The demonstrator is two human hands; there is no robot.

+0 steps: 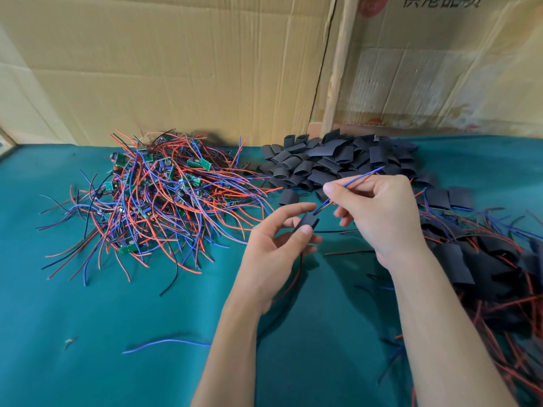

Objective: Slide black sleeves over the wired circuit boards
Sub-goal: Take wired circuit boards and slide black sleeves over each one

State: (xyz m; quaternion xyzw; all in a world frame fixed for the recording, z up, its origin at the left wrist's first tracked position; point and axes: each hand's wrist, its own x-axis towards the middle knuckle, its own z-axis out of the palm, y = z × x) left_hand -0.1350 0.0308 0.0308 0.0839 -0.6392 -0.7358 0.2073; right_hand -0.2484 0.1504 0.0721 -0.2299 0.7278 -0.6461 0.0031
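Teal cloth [88,333] covers the worktable, with flattened cardboard sheets [176,69] propped along the back edge.

Black sleeve [307,223] sits mid-frame, above the cloth, pinched between thumb and fingers of the left hand [273,248]. Board inside it isn't visible, so can't tell how far it's seated. Blue and red wires [352,183] exit the sleeve's upper right end and run up and right. Right hand [379,212] pinches those wires between thumb and index fingertip just above the sleeve, other fingers curled; wire tips stick out past the hand toward the sleeve pile. More red and dark leads hang below the left hand down to the cloth.

Both hands clamped: left on the sleeve, right on the wires. Hands are close together, not touching.

Pile of empty black sleeves [338,160] lies just behind the hands, against the cardboard. Tangle of unsleeved boards [152,201], green PCBs with red, blue and black leads, lies to the left, well apart from the hands. Heap of sleeved units [484,274] with red and blue leads lies on the right, under and beside the right forearm. One loose blue wire [164,343] lies on the cloth near the left forearm, and a small scrap [70,342] sits further left.
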